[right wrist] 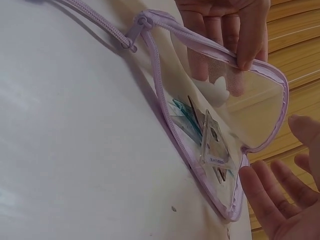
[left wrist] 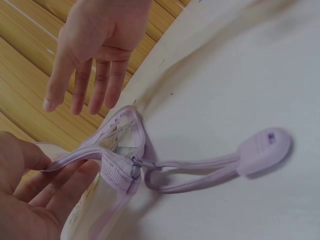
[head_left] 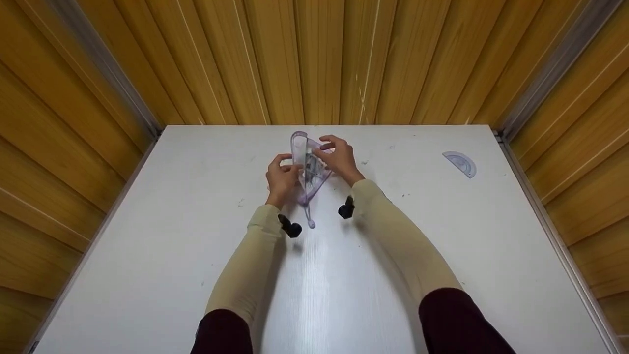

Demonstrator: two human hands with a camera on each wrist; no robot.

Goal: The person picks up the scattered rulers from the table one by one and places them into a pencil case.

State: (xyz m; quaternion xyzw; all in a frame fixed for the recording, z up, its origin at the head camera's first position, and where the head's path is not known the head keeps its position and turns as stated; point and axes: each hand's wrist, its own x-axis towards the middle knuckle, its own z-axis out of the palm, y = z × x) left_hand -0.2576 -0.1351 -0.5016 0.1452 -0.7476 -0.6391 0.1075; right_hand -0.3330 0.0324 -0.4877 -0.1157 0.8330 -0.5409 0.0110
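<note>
A clear mesh zipper pouch [head_left: 298, 147] with lilac edging stands unzipped at the back middle of the table. My left hand [head_left: 283, 178] pinches its lilac rim between thumb and fingers, holding the mouth apart, as the right wrist view shows. Inside lie a clear plastic piece with a triangular outline [right wrist: 216, 142] and a teal strip [right wrist: 187, 117], partly overlapping other thin pieces. The zipper pull [left wrist: 265, 150], a lilac tab on a looped cord, hangs toward the near side. Beside the far end of the opening, my right hand [head_left: 340, 156] has its fingers extended, holding nothing.
A pale blue, half-round protractor [head_left: 460, 163] lies flat on the white table [head_left: 196, 221] at the back right. Wood-patterned walls [head_left: 314, 59] rise behind the table and along both sides. Black camera mounts [head_left: 291, 227] jut inward from both wrists.
</note>
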